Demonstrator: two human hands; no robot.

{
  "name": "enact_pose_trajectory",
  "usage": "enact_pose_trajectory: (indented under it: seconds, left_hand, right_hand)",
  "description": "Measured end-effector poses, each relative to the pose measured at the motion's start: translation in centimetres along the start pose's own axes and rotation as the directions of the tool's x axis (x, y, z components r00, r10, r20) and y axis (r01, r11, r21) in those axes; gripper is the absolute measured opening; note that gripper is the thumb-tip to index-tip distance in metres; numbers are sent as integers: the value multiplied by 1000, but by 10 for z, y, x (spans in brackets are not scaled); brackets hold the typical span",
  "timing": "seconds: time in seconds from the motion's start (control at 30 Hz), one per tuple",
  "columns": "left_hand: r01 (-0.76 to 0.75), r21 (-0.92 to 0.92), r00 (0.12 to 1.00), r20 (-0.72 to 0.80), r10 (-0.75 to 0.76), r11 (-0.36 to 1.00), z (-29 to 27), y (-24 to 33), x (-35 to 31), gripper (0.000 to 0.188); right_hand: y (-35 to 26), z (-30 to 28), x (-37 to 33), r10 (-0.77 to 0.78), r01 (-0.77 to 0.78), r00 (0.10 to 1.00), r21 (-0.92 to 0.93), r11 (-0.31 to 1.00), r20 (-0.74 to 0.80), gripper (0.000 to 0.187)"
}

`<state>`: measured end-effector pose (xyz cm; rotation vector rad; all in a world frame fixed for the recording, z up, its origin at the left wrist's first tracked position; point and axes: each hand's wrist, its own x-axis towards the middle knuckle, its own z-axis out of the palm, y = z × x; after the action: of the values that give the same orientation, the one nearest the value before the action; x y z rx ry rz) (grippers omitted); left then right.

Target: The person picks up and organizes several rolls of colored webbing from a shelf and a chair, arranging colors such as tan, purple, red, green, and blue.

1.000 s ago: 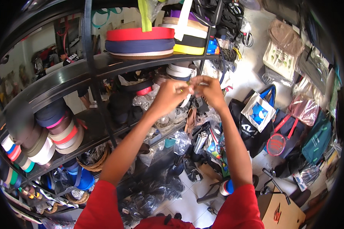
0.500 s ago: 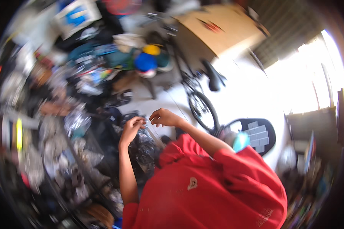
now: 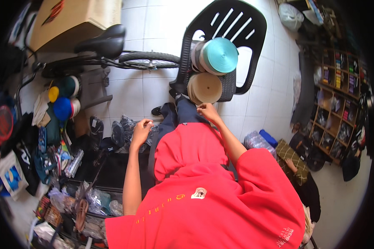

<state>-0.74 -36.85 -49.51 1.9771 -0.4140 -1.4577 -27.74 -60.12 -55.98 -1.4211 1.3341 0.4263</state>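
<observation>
The person in the red shirt (image 3: 203, 199) looks down along their own body at a white tiled floor (image 3: 133, 91). The right hand (image 3: 207, 112) is loosely curled, fingertips bent down, just beside the beige webbing roll (image 3: 204, 88) that leans on the seat of a black plastic chair (image 3: 232, 29); whether it pinches a loose end of the strap cannot be told. Above that roll, stacked against the chair back, sits a teal webbing roll (image 3: 218, 55).

The left hand (image 3: 141, 130) is half closed with fingers curved, hovering over clear plastic bags of dark parts (image 3: 122, 133) on the floor; it seems to hold nothing, though the palm is hidden.

The beige roll is probably fairly heavy and firm as a wound disc, while its free end would be soft and limp. It would best be gripped across the flat faces or through the centre core, since pulling the outer layer may simply unwind it.

A bicycle (image 3: 108, 54) stands to the left, by a cardboard box (image 3: 77, 18). Yellow and blue tape rolls (image 3: 62, 101) lie among bags at far left, and cubby shelves (image 3: 340, 95) fill the right.
</observation>
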Motion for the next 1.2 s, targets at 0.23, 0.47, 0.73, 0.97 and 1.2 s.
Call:
enact_pose_trajectory:
  seconds: [0.23,0.47,0.73,0.97,1.2]
  left_hand:
    - [69,210,968,222,-116,975,105,-7,109,26]
    - [-12,450,927,340,-159,893,229,-22,223,39]
    - [176,318,981,21,-193,932,298,-14,267,63]
    - [122,169,989,-100,-106,978,304,-17,256,50]
    - [77,109,997,-38,-73,991,303,-14,193,33]
  right_hand:
    - [175,13,70,306,-327,938,-123,937,-165,40]
    - [195,-48,172,229,-266,820,5,964,-525,85]
    - [155,-77,219,288,-122,916,490,863,-279,48]
    - [154,-67,184,287,-75,849,436,897,-444,41]
    - [205,-61,114,355,-52,861,632,773,-364,39]
